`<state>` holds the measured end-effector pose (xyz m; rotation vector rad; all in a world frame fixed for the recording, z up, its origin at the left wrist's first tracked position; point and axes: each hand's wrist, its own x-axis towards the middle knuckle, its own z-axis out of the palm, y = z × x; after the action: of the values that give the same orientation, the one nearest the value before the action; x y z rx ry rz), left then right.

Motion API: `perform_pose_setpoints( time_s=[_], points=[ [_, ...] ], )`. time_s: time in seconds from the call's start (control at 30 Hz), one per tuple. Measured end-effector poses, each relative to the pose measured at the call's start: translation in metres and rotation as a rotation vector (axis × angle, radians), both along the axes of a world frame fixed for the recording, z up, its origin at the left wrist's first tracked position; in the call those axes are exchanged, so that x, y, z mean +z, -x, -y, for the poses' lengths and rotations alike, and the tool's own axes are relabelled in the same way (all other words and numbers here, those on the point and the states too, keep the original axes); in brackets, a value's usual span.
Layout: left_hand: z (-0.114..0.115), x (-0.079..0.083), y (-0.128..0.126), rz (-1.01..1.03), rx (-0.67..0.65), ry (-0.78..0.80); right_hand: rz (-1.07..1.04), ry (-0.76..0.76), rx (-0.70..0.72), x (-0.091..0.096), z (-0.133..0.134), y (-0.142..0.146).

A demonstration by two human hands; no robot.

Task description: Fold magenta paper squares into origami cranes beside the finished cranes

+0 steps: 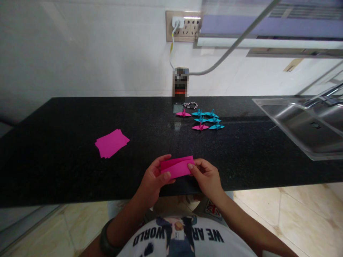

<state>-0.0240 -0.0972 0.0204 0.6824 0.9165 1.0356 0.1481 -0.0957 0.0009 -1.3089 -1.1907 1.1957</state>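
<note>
- The black table (66, 171) is bounded by a straight near edge; at its far side it is met by the white wall (107, 50).
- At the right, the table is cut by a steel sink (302, 126); between its slanting left rim and the right hand (209, 176), a broad dark stretch of table is left.
- Below the near edge, a white printed shirt (178, 232) is seen, on which "WORLD" and "WE AR" can be read upside down.
- By the left hand (154, 180), the left end of the pink sheet (178, 169) is pinched, thumb on top; by the right hand, the right end is pinched between thumb and fingers.
- The sheet is held folded over, its layers parted at the left, above the table just inside the near edge; whether the table is touched cannot be told.
- Farther left, well apart from the hands, pink papers (112, 144) are loosely stacked, corners fanned.
- On the wall, a socket panel (189, 29) is fitted with a white plug (177, 22).
- Any label on the pixelated object (180, 84) cannot be read.
- Five blue cranes (200, 120) and two pink cranes (200, 127) are grouped beyond the right hand, near a beaded loop (191, 108).
</note>
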Motion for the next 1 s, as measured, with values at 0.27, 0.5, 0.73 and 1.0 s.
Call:
perform_pose_setpoints(
  time_s=[0.27, 0.5, 0.73, 1.0],
  points=[
    [0.0026, 0.0026, -0.0088, -0.28, 0.14, -0.031, -0.224, 0.026, -0.046, 0.0016, 0.0024, 0.0032],
    [0.0061, -0.0006, -0.0081, -0.292, 0.198, -0.034, -0.272, 0.185, 0.057, 0.0067, 0.0032, 0.0037],
    [0.0077, -0.0026, -0.0081, -0.324, 0.207, -0.011, -0.251, 0.192, 0.034, 0.0063, 0.0046, 0.0035],
    [0.0079, -0.0044, -0.0078, -0.336, 0.212, -0.019, -0.245, 0.199, 0.04, 0.0049, 0.0036, 0.003]
  ],
)
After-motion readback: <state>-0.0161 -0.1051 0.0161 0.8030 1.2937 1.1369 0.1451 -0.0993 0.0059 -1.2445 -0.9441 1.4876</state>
